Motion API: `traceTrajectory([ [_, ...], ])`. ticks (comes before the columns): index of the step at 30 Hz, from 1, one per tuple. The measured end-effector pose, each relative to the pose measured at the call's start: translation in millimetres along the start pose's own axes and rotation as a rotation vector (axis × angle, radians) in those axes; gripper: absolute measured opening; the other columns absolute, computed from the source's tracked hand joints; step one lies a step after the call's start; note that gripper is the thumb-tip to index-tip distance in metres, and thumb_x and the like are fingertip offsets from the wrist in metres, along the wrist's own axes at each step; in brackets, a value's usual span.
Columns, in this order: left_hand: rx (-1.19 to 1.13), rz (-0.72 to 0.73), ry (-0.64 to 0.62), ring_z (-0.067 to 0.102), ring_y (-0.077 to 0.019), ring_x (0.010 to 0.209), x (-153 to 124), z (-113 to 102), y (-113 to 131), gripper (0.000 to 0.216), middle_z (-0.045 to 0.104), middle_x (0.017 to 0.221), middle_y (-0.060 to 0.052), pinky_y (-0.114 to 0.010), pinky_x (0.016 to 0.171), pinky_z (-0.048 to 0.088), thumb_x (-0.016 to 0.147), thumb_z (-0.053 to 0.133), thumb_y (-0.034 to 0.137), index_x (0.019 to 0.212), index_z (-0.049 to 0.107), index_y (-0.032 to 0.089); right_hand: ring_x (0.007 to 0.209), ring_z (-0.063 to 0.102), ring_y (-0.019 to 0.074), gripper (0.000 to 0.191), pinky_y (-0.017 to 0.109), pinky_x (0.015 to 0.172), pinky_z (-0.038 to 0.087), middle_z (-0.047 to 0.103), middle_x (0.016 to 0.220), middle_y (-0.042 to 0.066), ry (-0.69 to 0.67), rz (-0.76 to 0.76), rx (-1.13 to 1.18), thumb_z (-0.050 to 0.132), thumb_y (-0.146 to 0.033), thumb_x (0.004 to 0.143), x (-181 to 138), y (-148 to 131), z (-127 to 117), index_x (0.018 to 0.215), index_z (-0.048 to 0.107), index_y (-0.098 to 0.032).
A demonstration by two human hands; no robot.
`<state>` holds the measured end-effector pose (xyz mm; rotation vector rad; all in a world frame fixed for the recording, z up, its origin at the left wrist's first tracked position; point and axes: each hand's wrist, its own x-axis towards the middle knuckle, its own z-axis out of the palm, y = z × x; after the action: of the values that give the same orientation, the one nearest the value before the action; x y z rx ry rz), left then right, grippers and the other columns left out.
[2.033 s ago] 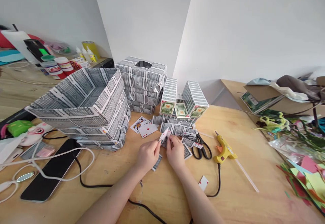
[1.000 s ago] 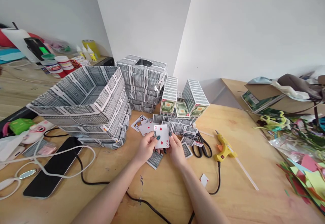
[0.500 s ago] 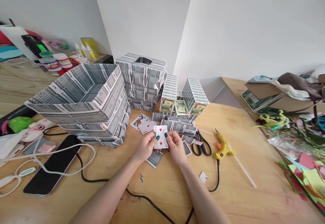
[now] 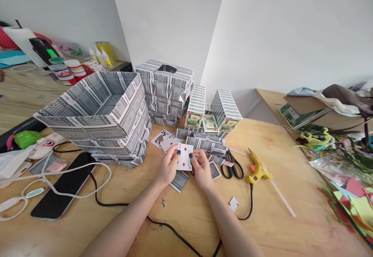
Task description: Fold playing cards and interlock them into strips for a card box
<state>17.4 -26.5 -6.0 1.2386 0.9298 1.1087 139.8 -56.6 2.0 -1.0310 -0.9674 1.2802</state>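
Pale wooden surface [image 4: 276, 231], crowded at its left and far sides. Largest thing on it: an open-topped box [image 4: 129, 123] built of grey-backed playing cards, left of the hands. Behind and to its right, a second card-built box [image 4: 167, 90] with an opening in its top. Right of that, two stacks of green card packs, left stack [image 4: 194, 109] and right stack [image 4: 225, 111], with a single pack [image 4: 210, 123] between their near ends. Black phone [image 4: 62, 189] at left, white cable across it. Yellow glue gun [image 4: 258, 171] lying at right. Left hand [image 4: 168, 166] and right hand [image 4: 202, 169] apart, each pinching one side of a two of diamonds [image 4: 184, 157], face towards the wearer, thumbs in front. Black-handled scissors [image 4: 233, 167] between right hand and glue gun. Face-down card [image 4: 179, 181] just below the held one. Smallest: cut card scrap [image 4: 233, 204], near the right forearm.
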Motion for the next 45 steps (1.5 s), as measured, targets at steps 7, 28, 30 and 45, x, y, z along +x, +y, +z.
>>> traceTrajectory([
  [7, 0.009, -0.014, 0.034, 0.056, -0.0142, 0.071, 2.6, -1.1, -3.4, 0.032, 0.061, 0.092, -0.005, -0.023, 0.060, 0.046, 0.081, 0.046, 0.033, 0.107, 0.051, 0.015, 0.034, 0.029, 0.0050, 0.024, 0.016, 0.034, 0.021, 0.042, 0.045, -0.010, 0.016, 0.003, -0.023, 0.052, -0.043, 0.080, -0.7, -0.7, 0.8, 0.082, 0.041, -0.022],
  [28, 0.186, 0.064, 0.001, 0.058, -0.0162, 0.080, -1.0, -0.9, -1.5, 0.044, 0.059, 0.106, -0.009, -0.027, 0.069, 0.047, 0.085, 0.038, 0.028, 0.128, 0.036, 0.018, 0.038, 0.035, 0.0076, 0.027, 0.019, 0.037, 0.027, 0.046, 0.052, -0.007, 0.050, 0.027, -0.016, 0.051, -0.047, 0.078, 0.3, 2.2, 1.3, 0.083, 0.041, -0.022],
  [30, 0.220, 0.076, 0.025, 0.057, -0.0165, 0.083, -1.1, -0.6, -0.9, 0.041, 0.059, 0.106, -0.008, -0.027, 0.071, 0.046, 0.085, 0.038, 0.028, 0.125, 0.040, 0.018, 0.039, 0.036, 0.0076, 0.027, 0.019, 0.037, 0.027, 0.047, 0.053, -0.007, 0.057, 0.025, -0.011, 0.052, -0.046, 0.078, 0.1, 2.4, 1.5, 0.083, 0.042, -0.022],
  [45, 0.201, 0.053, 0.020, 0.057, -0.0165, 0.079, -2.4, -0.4, -2.6, 0.038, 0.060, 0.103, -0.008, -0.026, 0.067, 0.045, 0.085, 0.039, 0.030, 0.120, 0.044, 0.017, 0.040, 0.037, 0.0082, 0.023, 0.019, 0.037, 0.030, 0.045, 0.053, -0.007, 0.051, 0.058, 0.031, 0.051, -0.044, 0.079, -0.1, 3.4, 1.1, 0.083, 0.042, -0.023],
])
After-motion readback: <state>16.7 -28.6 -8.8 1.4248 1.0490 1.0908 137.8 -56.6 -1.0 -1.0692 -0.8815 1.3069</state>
